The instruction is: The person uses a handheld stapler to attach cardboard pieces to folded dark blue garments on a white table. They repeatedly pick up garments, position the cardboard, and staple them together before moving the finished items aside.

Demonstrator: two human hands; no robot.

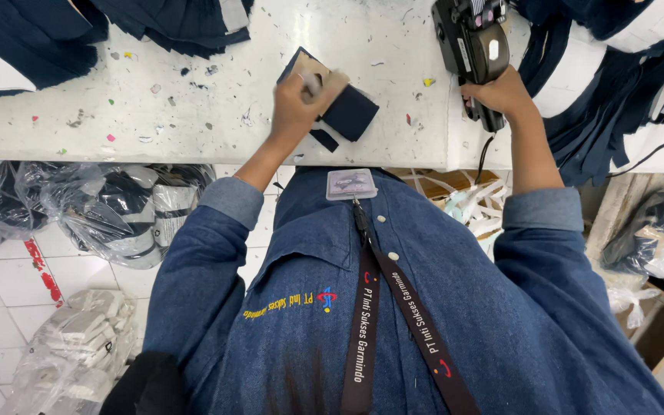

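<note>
Open surface (217, 100) lies left of the small navy piece (347, 111). Navy stacks (170, 19) crowd the far edge; a tagging gun (474, 46) blocks the right.

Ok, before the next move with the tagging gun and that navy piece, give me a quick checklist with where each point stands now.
1. Left hand holds the navy fabric piece on the white table: ok.
2. Tan card tag lies on the piece under the fingers: ok.
3. Right hand grips the black tagging gun: ok.
4. Gun tip lined up with the tag: not ok, the gun is off to the right.
5. Gun cord hangs free off the table edge: ok.
6. Gun loaded: cannot tell.
</note>
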